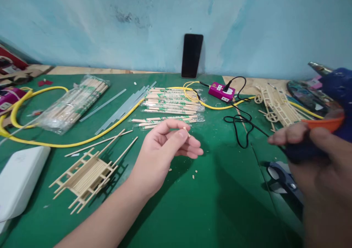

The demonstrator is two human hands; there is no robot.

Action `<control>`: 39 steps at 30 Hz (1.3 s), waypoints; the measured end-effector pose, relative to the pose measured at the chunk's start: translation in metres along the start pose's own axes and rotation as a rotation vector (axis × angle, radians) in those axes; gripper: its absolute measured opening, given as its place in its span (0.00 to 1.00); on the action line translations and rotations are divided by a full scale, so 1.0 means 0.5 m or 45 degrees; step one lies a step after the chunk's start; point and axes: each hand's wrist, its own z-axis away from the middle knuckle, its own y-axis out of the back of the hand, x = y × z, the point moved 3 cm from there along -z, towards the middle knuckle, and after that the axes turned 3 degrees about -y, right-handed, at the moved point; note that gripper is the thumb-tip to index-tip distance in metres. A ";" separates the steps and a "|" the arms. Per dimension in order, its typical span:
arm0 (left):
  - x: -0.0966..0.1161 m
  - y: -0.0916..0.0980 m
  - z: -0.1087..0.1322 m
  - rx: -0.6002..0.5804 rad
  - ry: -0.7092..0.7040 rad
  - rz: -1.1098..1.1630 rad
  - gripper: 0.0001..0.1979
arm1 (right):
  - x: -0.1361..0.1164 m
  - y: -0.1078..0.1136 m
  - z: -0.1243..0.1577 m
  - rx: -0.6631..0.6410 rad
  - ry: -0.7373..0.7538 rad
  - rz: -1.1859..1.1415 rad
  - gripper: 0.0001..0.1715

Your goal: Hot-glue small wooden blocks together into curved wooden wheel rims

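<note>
My left hand is raised over the middle of the table, thumb and forefinger pinching a small piece of wooden stick. At the right edge my right hand, smeared by motion, grips a blue glue gun with an orange trigger; its metal nozzle points up and to the left. Left of my left hand stands a small cart-like frame built from thin wooden sticks. Tiny wooden offcuts lie on the green table below the fingers.
Wrapped chopsticks, a chopstick pack and glue sticks lie behind. A yellow cable runs to a purple power strip. A phone leans on the wall. Cutters, another stick model and a white box flank the sides.
</note>
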 end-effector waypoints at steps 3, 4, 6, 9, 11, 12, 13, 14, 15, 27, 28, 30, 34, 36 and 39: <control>-0.004 -0.008 0.009 -0.010 -0.059 -0.020 0.05 | -0.002 -0.042 0.023 -0.133 -0.247 -0.183 0.14; -0.004 -0.011 0.012 -0.011 -0.085 -0.038 0.04 | -0.005 -0.052 0.030 -0.203 -0.298 -0.229 0.14; -0.004 -0.018 0.019 -0.013 -0.127 -0.081 0.03 | -0.009 -0.062 0.043 -0.297 -0.322 -0.261 0.12; -0.007 -0.026 0.029 -0.025 -0.161 -0.087 0.02 | -0.005 -0.066 0.052 -0.457 -0.287 -0.184 0.11; -0.011 -0.028 0.034 -0.036 -0.170 -0.073 0.02 | 0.009 -0.066 0.058 -0.604 -0.265 -0.114 0.14; -0.013 -0.028 0.035 -0.036 -0.175 -0.073 0.01 | 0.018 -0.068 0.063 -0.697 -0.264 -0.077 0.15; -0.014 -0.027 0.035 -0.035 -0.180 -0.074 0.01 | 0.027 -0.067 0.068 -0.722 -0.239 -0.065 0.15; -0.015 -0.026 0.035 -0.030 -0.189 -0.076 0.01 | 0.035 -0.066 0.074 -0.727 -0.225 -0.062 0.15; -0.016 -0.025 0.035 -0.023 -0.199 -0.078 0.01 | 0.041 -0.066 0.081 -0.727 -0.214 -0.062 0.15; -0.002 -0.025 0.038 -0.024 -0.290 -0.318 0.03 | 0.053 -0.067 0.095 -0.794 -0.233 0.105 0.20; -0.003 -0.025 0.039 -0.015 -0.306 -0.330 0.03 | 0.054 -0.067 0.094 -0.790 -0.232 0.105 0.21; -0.005 -0.023 0.040 0.008 -0.343 -0.353 0.03 | 0.055 -0.069 0.095 -0.789 -0.235 0.104 0.21; -0.007 -0.020 0.043 0.031 -0.398 -0.385 0.05 | 0.055 -0.071 0.095 -0.788 -0.240 0.114 0.21; -0.005 -0.021 0.043 0.032 -0.415 -0.396 0.06 | 0.053 -0.071 0.094 -0.798 -0.241 0.137 0.22; -0.001 -0.022 0.043 0.028 -0.434 -0.417 0.07 | 0.051 -0.072 0.092 -0.806 -0.238 0.161 0.23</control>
